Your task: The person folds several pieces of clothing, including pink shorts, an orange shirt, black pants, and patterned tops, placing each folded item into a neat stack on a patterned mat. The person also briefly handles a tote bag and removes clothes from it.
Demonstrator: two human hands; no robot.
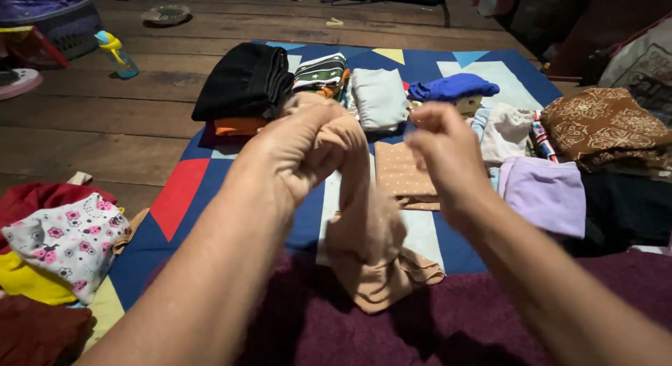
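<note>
Wooden floorboards (91, 121) carry a blue patterned mat (210, 177) lined with folded clothes: a black stack (245, 79), a pale grey piece (380, 96), a lilac one (546, 192). Above the mat, the left hand (287, 152) is clenched around the top of a tan garment (367, 233), which hangs down onto a maroon cloth (392, 324). The right hand (448, 152) is blurred; it looks closed, perhaps pinching the garment's edge, but I cannot tell.
</note>
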